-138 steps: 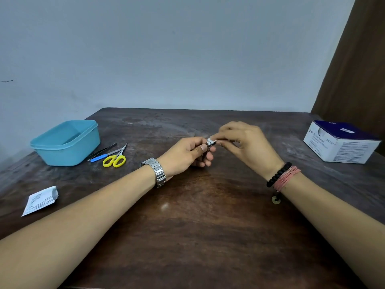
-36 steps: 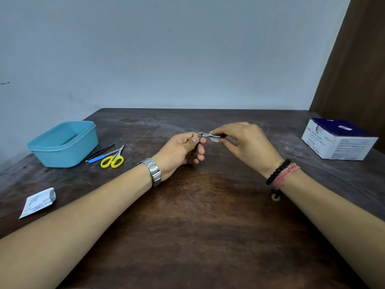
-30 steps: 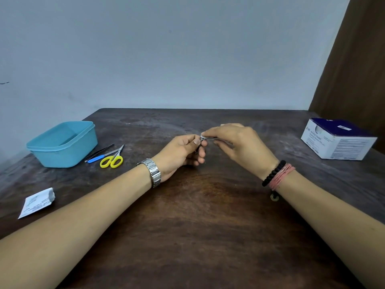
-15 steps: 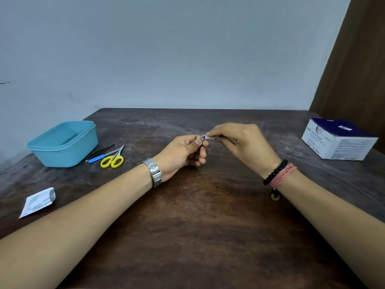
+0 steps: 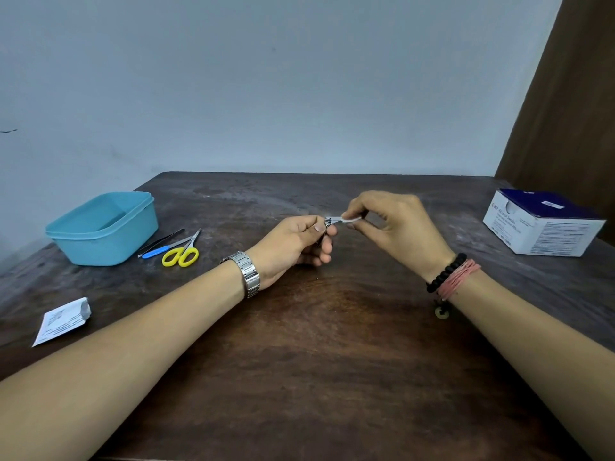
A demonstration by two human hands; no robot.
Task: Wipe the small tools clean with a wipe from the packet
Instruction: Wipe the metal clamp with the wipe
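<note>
Above the middle of the table, my left hand (image 5: 296,242) grips a small metal nail clipper (image 5: 327,222), most of it hidden in the fingers. Its lever sticks out to the right. My right hand (image 5: 394,229) pinches a small white wipe (image 5: 349,220) around that lever. Yellow-handled scissors (image 5: 182,253), a blue-handled tool (image 5: 156,251) and a black tweezer-like tool (image 5: 163,240) lie together on the table at the left. An opened white wipe packet (image 5: 63,321) lies near the left front edge.
A light blue plastic tub (image 5: 103,227) stands at the left, just behind the loose tools. A white and dark blue swab box (image 5: 542,224) sits at the right edge. The dark wooden table (image 5: 316,344) meets a pale wall at the back.
My right hand has slid the wipe back out to the right along the clipper's lever, after moving in toward my left hand. My left hand keeps its grip in place.
</note>
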